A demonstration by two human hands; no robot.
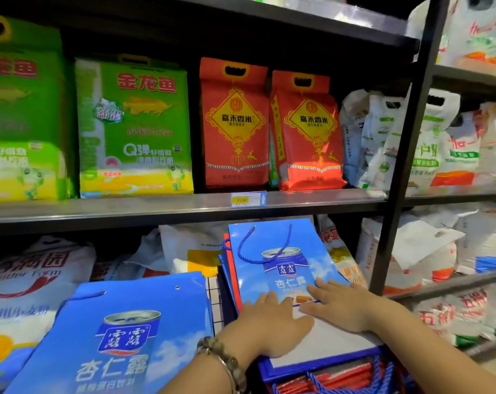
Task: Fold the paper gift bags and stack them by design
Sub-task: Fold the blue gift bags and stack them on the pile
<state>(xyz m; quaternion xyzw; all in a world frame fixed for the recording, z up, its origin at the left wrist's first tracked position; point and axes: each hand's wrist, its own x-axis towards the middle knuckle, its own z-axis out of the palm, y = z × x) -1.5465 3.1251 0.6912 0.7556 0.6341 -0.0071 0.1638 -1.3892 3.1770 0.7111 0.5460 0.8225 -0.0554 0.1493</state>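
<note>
A flattened blue paper gift bag (pixel 281 260) with a drink-can print and blue rope handle lies on top of a stack of red and blue bags (pixel 326 373) at the lower right. My left hand (pixel 269 325), with a bead bracelet on its wrist, presses flat on the bag's lower part. My right hand (pixel 340 305) lies flat beside it, fingers spread on the same bag. A second blue bag of the same design (pixel 127 334) lies flat to the left, apart from both hands.
A metal shelf edge (pixel 156 207) runs above the bags, carrying green rice packs (pixel 133 126) and red rice packs (pixel 235 123). White sacks (pixel 28 280) fill the lower shelf behind. A black upright post (pixel 400 177) stands right of the stack.
</note>
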